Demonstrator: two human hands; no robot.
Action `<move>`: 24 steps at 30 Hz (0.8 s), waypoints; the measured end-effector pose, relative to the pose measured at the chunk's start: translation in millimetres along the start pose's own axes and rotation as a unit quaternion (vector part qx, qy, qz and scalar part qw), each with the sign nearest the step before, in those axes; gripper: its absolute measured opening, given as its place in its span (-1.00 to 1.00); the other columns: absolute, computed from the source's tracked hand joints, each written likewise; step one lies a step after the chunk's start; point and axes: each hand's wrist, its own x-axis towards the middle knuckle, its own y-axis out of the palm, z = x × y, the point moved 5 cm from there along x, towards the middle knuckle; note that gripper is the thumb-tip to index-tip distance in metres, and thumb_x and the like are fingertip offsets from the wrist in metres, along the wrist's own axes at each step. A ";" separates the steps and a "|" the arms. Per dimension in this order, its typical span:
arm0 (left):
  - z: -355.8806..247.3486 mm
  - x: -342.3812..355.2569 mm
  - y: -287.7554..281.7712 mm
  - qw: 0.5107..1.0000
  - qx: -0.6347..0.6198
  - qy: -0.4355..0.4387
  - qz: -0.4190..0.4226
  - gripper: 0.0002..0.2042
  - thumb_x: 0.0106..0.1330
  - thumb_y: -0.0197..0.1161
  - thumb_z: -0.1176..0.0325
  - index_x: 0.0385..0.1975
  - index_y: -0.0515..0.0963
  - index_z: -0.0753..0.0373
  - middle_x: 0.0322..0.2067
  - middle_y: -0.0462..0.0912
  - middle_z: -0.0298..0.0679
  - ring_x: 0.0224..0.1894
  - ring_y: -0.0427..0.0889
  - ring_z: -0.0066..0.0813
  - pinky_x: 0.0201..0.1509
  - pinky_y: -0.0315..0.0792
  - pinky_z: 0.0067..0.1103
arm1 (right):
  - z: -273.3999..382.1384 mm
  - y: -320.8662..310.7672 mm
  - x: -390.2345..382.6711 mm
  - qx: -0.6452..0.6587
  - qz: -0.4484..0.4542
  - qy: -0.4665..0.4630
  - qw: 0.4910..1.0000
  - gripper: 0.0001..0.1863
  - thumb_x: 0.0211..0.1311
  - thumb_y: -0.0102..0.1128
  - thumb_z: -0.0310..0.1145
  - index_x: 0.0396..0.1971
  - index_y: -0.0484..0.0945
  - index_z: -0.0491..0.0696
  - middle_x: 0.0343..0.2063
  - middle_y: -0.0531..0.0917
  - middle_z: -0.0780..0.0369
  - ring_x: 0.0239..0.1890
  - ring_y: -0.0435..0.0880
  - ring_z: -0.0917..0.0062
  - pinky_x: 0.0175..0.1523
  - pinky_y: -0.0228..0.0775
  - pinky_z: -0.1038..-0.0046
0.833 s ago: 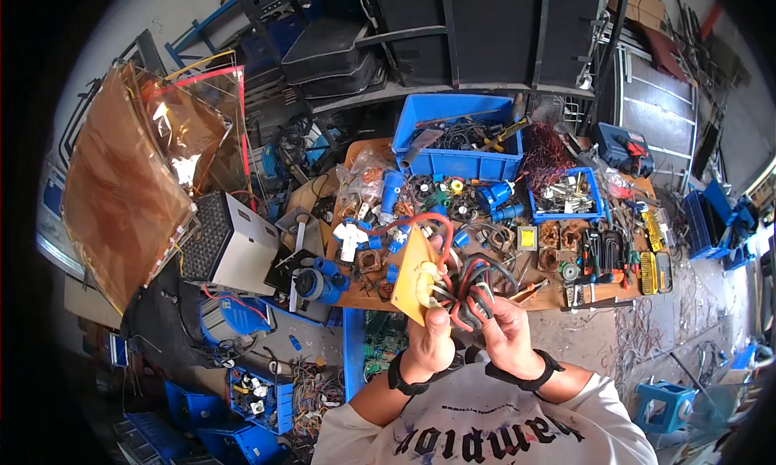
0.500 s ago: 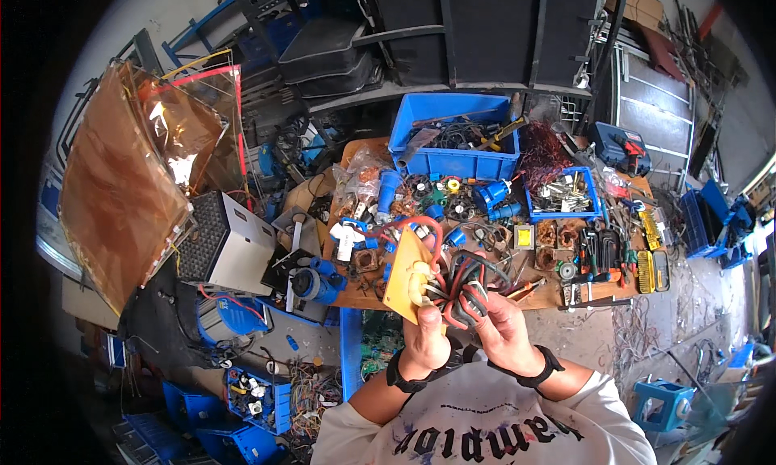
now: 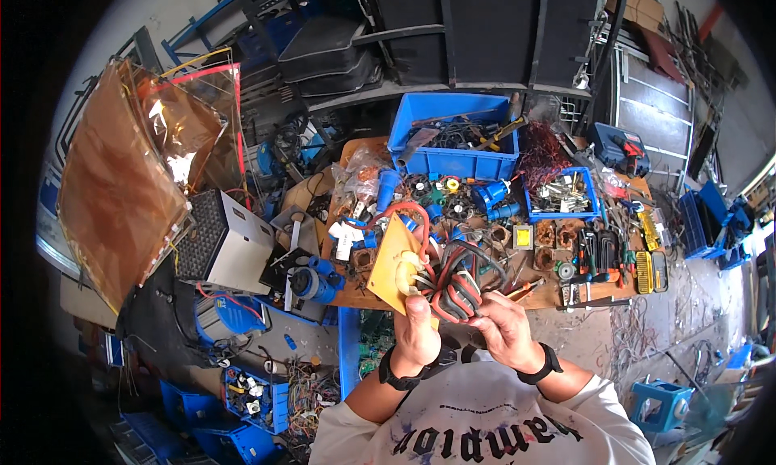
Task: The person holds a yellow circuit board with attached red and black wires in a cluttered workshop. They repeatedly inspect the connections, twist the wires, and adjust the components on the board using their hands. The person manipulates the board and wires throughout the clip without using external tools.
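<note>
A flat yellow board [image 3: 389,264] stands tilted in front of my chest, gripped at its lower edge by my left hand [image 3: 417,337] with the thumb on the near side. A pale yellow ring-shaped part [image 3: 409,269] is fixed to the board's face. From it, black and red cables [image 3: 457,290] run into a thick coiled bundle at the board's right. My right hand [image 3: 511,333] pinches the lower right side of this bundle, thumb against the fingers. One red cable loops up over the top of the board.
A cluttered wooden workbench lies beyond my hands, carrying a large blue bin [image 3: 457,165] of cables, a smaller blue tray [image 3: 563,215] of metal parts and several hand tools. A blue pump-like device [image 3: 311,285] stands at its left edge. Loose wires cover the floor at right.
The board and cable bundle have shifted slightly left, and the bundle has turned so more of its red and black coils show. My right fingers have moved along its lower side.
</note>
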 end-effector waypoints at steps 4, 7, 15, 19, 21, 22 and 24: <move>7.0 -10.7 3.3 1.000 0.000 -0.012 0.006 -0.21 0.35 -0.10 -0.22 0.30 0.00 0.38 0.22 0.25 -0.06 0.18 0.39 -0.27 0.25 0.29 -0.38 | -9.1 5.8 -7.3 -0.015 -0.004 0.011 1.000 -0.88 0.28 0.12 -0.41 -0.34 0.54 -0.15 -0.53 0.51 0.17 -0.52 0.49 0.32 -0.39 0.31 0.40; 6.9 -12.3 8.8 1.000 -0.016 -0.006 0.016 -0.19 0.34 -0.04 -0.20 0.31 -0.02 0.40 0.23 0.23 -0.06 0.21 0.34 -0.30 0.27 0.25 -0.39 | -13.2 5.9 -10.2 -0.008 -0.011 0.062 0.998 -0.90 0.29 0.09 -0.45 -0.32 0.55 -0.14 -0.50 0.55 0.20 -0.50 0.53 0.38 -0.35 0.36 0.44; 2.8 -13.3 10.2 0.998 -0.056 -0.016 0.020 -0.16 0.32 0.03 -0.17 0.33 -0.05 0.44 0.22 0.22 -0.09 0.19 0.32 -0.36 0.26 0.22 -0.45 | -10.8 6.8 -8.5 0.041 -0.024 0.072 0.996 -0.83 0.22 0.18 -0.39 -0.24 0.56 -0.14 -0.46 0.58 0.15 -0.43 0.55 0.31 -0.30 0.36 0.40; -1.6 -11.1 6.0 0.998 -0.063 -0.013 0.003 -0.15 0.32 0.02 -0.18 0.32 -0.04 0.45 0.22 0.22 -0.10 0.17 0.34 -0.37 0.25 0.24 -0.48 | -5.4 -2.2 -3.8 -0.010 0.006 0.087 0.996 -0.76 0.18 0.23 -0.35 -0.23 0.54 -0.17 -0.36 0.59 0.07 -0.33 0.56 0.18 -0.21 0.39 0.32; -10.2 -3.3 7.1 0.999 -0.038 0.009 0.004 -0.17 0.34 -0.01 -0.18 0.32 -0.04 0.45 0.20 0.23 -0.11 0.15 0.35 -0.38 0.23 0.24 -0.48 | -7.5 -2.6 0.0 -0.001 0.012 0.065 0.998 -0.79 0.18 0.21 -0.41 -0.22 0.54 -0.18 -0.33 0.57 0.05 -0.29 0.55 0.17 -0.17 0.40 0.30; -10.8 -3.1 7.2 0.999 -0.035 0.011 0.002 -0.17 0.34 -0.01 -0.18 0.32 -0.04 0.45 0.19 0.24 -0.11 0.15 0.35 -0.38 0.23 0.24 -0.48 | -8.1 -2.9 -0.1 -0.008 0.023 0.063 0.998 -0.81 0.19 0.20 -0.42 -0.23 0.54 -0.18 -0.35 0.57 0.06 -0.31 0.55 0.18 -0.18 0.39 0.31; -13.0 -2.8 9.9 1.000 -0.027 0.011 -0.003 -0.15 0.33 -0.03 -0.21 0.32 -0.03 0.45 0.16 0.27 -0.11 0.13 0.36 -0.39 0.22 0.25 -0.49 | -11.9 -2.6 -3.3 -0.008 0.024 0.063 0.998 -0.84 0.20 0.18 -0.45 -0.26 0.55 -0.19 -0.40 0.56 0.08 -0.35 0.55 0.21 -0.22 0.39 0.33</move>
